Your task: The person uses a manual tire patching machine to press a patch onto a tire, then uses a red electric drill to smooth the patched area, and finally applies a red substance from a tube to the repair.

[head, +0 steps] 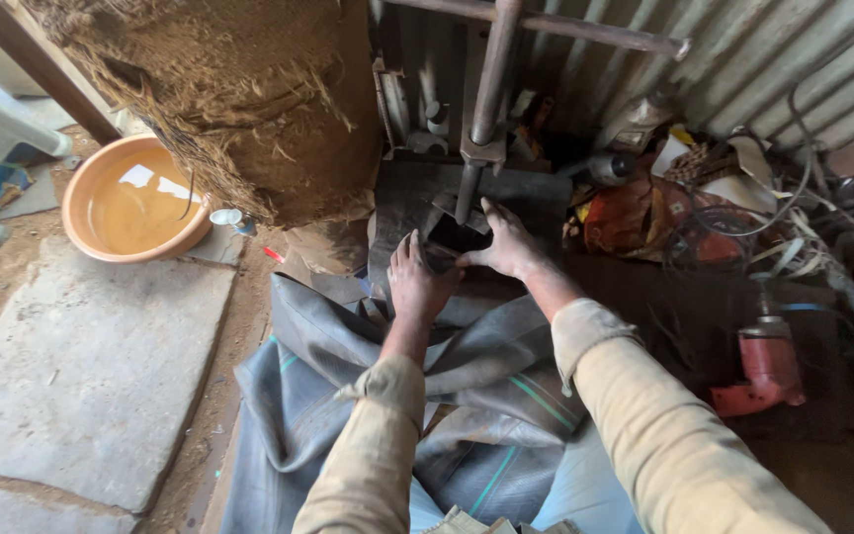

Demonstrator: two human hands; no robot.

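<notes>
My left hand (415,282) rests flat on a fold of a dark grey rubber inner tube (348,376) that lies across my lap. Beside it, my right hand (508,240) lies spread on the tube, fingers reaching under the foot of a metal screw press (481,148). Both hands press the rubber against the press's dark base plate (536,193). A small dark square piece (452,235) sits between the hands under the press rod. Both arms wear tan sleeves.
An orange basin of water (130,203) stands at the left beside a grey stone slab (91,366). A coir-wrapped bulk (249,99) hangs behind. A red power tool (765,366) and tangled wires and scraps (743,208) lie at the right by a corrugated wall.
</notes>
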